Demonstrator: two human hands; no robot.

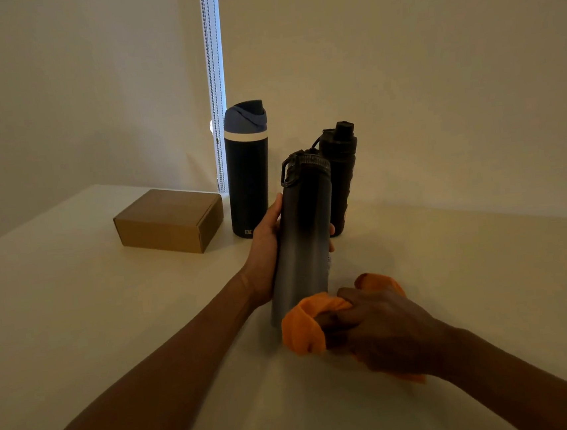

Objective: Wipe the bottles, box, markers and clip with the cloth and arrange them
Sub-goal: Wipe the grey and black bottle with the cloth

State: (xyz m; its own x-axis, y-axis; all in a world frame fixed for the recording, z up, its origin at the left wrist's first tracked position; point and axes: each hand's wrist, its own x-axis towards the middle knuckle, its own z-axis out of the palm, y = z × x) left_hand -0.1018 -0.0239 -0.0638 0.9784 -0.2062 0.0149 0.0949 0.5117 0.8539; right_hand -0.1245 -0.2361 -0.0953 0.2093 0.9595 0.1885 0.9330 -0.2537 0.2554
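My left hand [267, 247] grips a tall black-to-grey bottle [303, 233] around its middle and holds it tilted slightly, its base near the table. My right hand [376, 327] clutches a bunched orange cloth [303, 330] pressed against the bottle's lower part. Behind stand a dark bottle with a blue lid and white band [248, 169] and a black bottle with a spout cap [340, 174]. A brown cardboard box [168, 220] lies to the left. No markers or clip are in view.
Everything sits on a pale table [112, 318] set into a corner of plain walls. A bright strip of window with a bead chain [214, 65] runs down behind the blue-lidded bottle. The table's far left edge is near the box.
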